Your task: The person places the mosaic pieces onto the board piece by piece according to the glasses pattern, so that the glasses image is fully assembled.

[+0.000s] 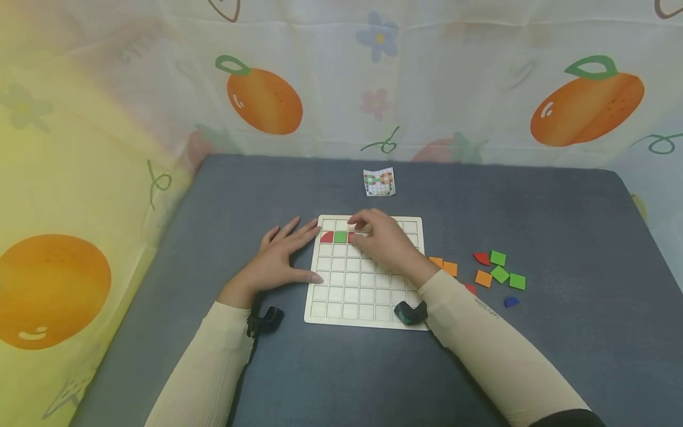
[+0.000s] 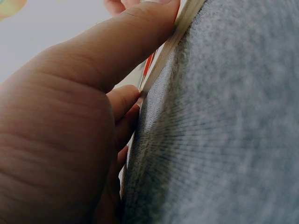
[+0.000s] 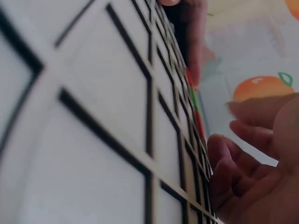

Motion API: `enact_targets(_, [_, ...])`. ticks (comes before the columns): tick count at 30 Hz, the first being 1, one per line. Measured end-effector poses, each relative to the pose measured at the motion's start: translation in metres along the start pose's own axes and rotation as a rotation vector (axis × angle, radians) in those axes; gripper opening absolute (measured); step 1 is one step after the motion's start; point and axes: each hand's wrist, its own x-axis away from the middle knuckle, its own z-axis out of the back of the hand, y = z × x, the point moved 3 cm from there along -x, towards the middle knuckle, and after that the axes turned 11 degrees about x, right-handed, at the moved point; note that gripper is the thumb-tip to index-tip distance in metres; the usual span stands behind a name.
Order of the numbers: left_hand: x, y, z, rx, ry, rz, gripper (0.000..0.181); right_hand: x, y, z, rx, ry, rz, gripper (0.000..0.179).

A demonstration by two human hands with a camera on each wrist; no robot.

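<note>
At edge of board (image 1: pixel 352 279): left hand (image 1: pixel 274 262) splayed, likely steadying.
Red piece (image 1: pixel 350 238): right hand (image 1: pixel 388 242) over it (grip unclear), probably aligning.

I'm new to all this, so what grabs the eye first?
Probably the big oranges printed on the cloth behind the table. Then the pale grid board on the table, left hand at its left edge, right hand over its upper part. Bright loose pieces lie right of the board.
</note>
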Motion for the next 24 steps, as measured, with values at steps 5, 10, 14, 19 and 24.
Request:
enact_targets(5, [0.0, -0.001, -0.001, -0.004, 0.004, 0.001, 0.113, 0.003, 0.005, 0.009, -0.203, 0.003, 0.001, 0.038])
enact_targets(10, [0.0, -0.001, -0.001, -0.006, 0.008, -0.003, 0.113, 0.009, 0.007, 0.022, -0.314, -0.008, 0.032, 0.048])
enact_targets(14, [0.0, 0.0, 0.0, -0.002, 0.007, -0.008, 0.113, 0.016, 0.01, 0.031, -0.376, -0.021, 0.041, 0.05])
enact_targets(19, [0.0, 0.001, 0.0, 0.002, 0.001, -0.004, 0.113, 0.026, 0.012, 0.042, -0.419, -0.01, 0.057, 0.046])
enact_targets(24, [0.0, 0.0, 0.0, 0.002, -0.002, 0.002, 0.113, 0.036, 0.017, 0.053, -0.431, 0.01, 0.089, 0.049])
